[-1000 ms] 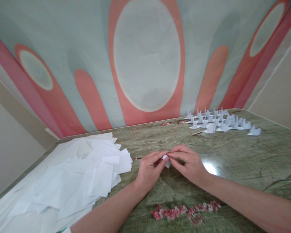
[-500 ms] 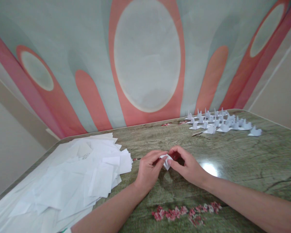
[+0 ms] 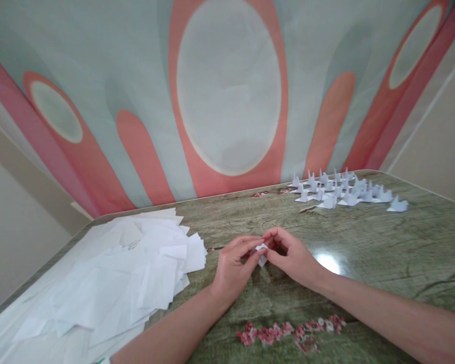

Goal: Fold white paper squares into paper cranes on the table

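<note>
A small piece of folded white paper (image 3: 262, 260) is held between both hands, just above or on the middle of the table. My left hand (image 3: 235, 263) pinches it from the left, thumb across its front. From the right, my right hand (image 3: 290, 257) grips it with thumb and curled fingers. The fingertips of both hands meet at the paper and cover most of it, so its exact folded shape is hidden.
A wide heap of loose white paper sheets (image 3: 109, 283) spreads over the left of the table (image 3: 371, 253). Several folded white paper cranes (image 3: 351, 197) stand grouped at the back right. A patterned wall hanging (image 3: 227, 182) rises behind the table's far edge.
My left thumb and fingers have shifted slightly to the right over the folded paper, so less of it shows. Both hands otherwise stay in the same place.
</note>
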`<state>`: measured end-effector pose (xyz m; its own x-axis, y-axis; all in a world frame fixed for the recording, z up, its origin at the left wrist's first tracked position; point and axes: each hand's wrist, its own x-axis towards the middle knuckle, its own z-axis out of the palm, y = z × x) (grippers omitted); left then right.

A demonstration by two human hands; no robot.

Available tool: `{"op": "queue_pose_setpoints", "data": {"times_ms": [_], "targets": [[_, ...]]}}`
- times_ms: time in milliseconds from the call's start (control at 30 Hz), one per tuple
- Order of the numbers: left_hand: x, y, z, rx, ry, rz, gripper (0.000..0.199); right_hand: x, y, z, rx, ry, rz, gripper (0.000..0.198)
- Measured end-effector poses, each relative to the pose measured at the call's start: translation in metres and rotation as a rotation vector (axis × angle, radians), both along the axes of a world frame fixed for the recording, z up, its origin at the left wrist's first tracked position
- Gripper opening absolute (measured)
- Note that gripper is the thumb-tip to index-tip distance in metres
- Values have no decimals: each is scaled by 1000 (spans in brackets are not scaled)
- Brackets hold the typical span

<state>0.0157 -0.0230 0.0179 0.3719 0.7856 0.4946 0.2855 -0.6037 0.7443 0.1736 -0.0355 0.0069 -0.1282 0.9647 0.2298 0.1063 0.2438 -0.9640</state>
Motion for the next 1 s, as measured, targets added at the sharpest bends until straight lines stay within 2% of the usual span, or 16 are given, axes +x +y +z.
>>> {"op": "queue_pose_setpoints", "data": {"times_ms": [433, 1000], "targets": [[-1, 0, -1, 78, 33, 18, 17, 0, -1, 2, 40, -110, -59, 8], [-1, -1, -4, 44, 57, 38, 22, 2, 0, 2, 82, -162, -112, 6]]}}
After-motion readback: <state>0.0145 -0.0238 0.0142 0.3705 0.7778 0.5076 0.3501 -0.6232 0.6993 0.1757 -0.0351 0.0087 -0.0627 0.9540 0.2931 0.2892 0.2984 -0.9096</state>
